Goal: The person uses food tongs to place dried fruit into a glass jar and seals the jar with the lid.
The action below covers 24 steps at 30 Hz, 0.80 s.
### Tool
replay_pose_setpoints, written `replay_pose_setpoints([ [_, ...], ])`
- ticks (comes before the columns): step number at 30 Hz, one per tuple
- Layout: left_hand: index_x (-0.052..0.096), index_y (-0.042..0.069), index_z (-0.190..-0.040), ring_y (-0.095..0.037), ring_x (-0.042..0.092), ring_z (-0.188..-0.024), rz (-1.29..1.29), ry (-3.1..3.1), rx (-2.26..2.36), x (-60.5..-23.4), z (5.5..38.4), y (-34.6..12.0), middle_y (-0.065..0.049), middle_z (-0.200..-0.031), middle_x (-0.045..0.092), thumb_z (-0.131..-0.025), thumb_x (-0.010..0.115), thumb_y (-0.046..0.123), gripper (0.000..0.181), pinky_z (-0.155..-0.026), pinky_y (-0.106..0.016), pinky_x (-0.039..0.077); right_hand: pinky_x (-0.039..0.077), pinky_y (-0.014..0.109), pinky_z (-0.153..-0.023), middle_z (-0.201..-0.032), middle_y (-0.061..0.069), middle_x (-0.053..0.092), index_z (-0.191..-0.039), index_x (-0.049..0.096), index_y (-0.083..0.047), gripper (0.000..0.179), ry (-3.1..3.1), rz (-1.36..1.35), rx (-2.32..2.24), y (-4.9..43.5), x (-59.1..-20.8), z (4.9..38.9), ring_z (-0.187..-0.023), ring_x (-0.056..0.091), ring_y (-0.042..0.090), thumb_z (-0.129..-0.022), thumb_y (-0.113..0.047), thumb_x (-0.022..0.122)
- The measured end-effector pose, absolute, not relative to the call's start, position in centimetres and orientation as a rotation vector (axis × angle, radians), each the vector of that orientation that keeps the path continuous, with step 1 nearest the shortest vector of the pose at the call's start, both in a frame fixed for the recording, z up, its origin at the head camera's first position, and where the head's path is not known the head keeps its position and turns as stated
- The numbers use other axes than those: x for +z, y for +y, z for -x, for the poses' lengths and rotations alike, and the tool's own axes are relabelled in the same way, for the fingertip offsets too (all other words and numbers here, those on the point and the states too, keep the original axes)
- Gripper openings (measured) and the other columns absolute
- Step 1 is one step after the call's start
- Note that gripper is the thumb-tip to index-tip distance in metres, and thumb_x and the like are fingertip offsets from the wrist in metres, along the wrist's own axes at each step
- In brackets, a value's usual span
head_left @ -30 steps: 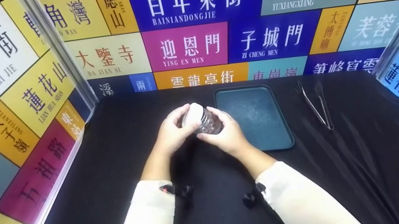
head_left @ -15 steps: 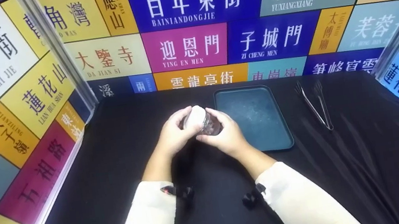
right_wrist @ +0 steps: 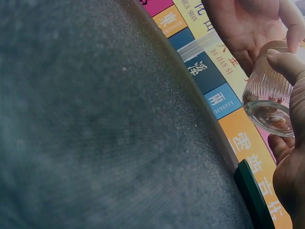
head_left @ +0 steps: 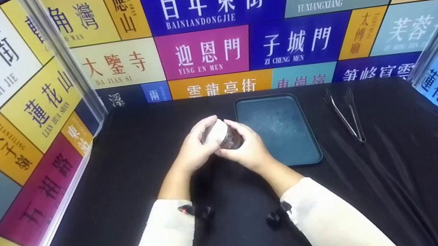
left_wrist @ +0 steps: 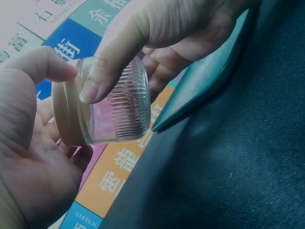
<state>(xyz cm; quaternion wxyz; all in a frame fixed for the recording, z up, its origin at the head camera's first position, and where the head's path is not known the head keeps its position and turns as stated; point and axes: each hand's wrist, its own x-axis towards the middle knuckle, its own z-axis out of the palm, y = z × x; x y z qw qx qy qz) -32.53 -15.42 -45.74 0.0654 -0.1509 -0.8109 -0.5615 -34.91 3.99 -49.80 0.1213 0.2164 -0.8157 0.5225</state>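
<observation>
A clear ribbed glass jar (head_left: 232, 140) is held up between both hands, tilted on its side with its base toward the right. My left hand (head_left: 193, 149) grips the pale lid (head_left: 217, 131), thumb on the near side and fingers round the far side. Around the glass body curls my right hand (head_left: 251, 146); in the left wrist view its thumb presses the glass close to the lid (left_wrist: 70, 112). The lid sits on the jar's mouth. In the right wrist view the round glass base (right_wrist: 269, 117) shows, partly hidden behind the right hand.
Right of the hands lies a dark teal tray (head_left: 284, 131) on the black tablecloth (head_left: 138, 220). Metal tongs (head_left: 347, 120) lie farther right. Printed panels with street names (head_left: 204, 52) enclose the table at the back and sides.
My left hand has turned slightly on the lid and shifted a little to the right, covering more of the jar. The right hand stays nearly still, and the tray and tongs have not moved.
</observation>
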Motion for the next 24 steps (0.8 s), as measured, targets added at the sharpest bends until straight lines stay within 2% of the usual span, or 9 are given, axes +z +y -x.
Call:
replay_pose_setpoints([
  [6,0.051,0.004,-0.156,-0.027,0.045,-0.155,0.517,-2.367,-1.786,-45.95,32.53,-15.32,-0.013,-0.165,0.05,-0.092,0.073,0.012,0.068,-0.132,-0.045,0.034,0.047,0.046,-0.121,-0.15,0.01,0.065,-0.151,0.062,-0.015,0.09,-2.387,-0.643,1.549,4.1,-49.9,34.99,-0.138,0.061,0.029,-0.073,-0.037,0.099],
  [11,0.051,0.013,-0.158,-0.029,0.04,-0.158,0.315,-2.478,-1.546,-45.76,32.54,-15.18,-0.009,-0.168,0.045,-0.091,0.079,0.042,0.079,-0.132,-0.05,0.031,0.047,0.046,-0.121,-0.151,0.01,0.065,-0.151,0.061,-0.015,0.09,-2.381,-0.65,1.542,4.16,-49.9,34.99,-0.139,0.061,0.029,-0.073,-0.038,0.099],
  [13,0.049,0.015,-0.159,-0.032,0.041,-0.156,0.2,-2.545,-1.446,-45.68,32.52,-15.02,-0.01,-0.166,0.046,-0.089,0.077,0.055,0.086,-0.131,-0.055,0.034,0.047,0.046,-0.122,-0.151,0.01,0.064,-0.151,0.061,-0.014,0.09,-2.383,-0.649,1.541,4.16,-49.92,34.98,-0.14,0.061,0.029,-0.073,-0.038,0.099],
  [16,0.048,0.015,-0.16,-0.035,0.044,-0.152,0.104,-2.616,-1.34,-45.55,32.44,-14.79,-0.011,-0.163,0.05,-0.088,0.074,0.065,0.092,-0.127,-0.059,0.037,0.045,0.046,-0.123,-0.152,0.01,0.064,-0.151,0.061,-0.014,0.09,-2.387,-0.644,1.534,4.17,-49.97,35.01,-0.141,0.06,0.029,-0.073,-0.038,0.099],
  [20,0.05,0.016,-0.159,-0.034,0.047,-0.148,0.101,-2.637,-1.338,-45.48,32.37,-14.6,-0.011,-0.161,0.052,-0.088,0.073,0.066,0.09,-0.125,-0.058,0.04,0.045,0.046,-0.123,-0.152,0.01,0.064,-0.151,0.061,-0.012,0.09,-2.381,-0.647,1.529,4.13,-49.97,35.07,-0.141,0.06,0.029,-0.073,-0.037,0.1],
  [24,0.053,0.015,-0.157,-0.031,0.049,-0.149,0.16,-2.604,-1.421,-45.6,32.44,-14.67,-0.011,-0.163,0.051,-0.09,0.076,0.057,0.082,-0.126,-0.053,0.04,0.045,0.046,-0.123,-0.152,0.01,0.064,-0.151,0.062,-0.015,0.09,-2.386,-0.641,1.523,4.12,-49.98,35.06,-0.141,0.06,0.029,-0.072,-0.038,0.1],
])
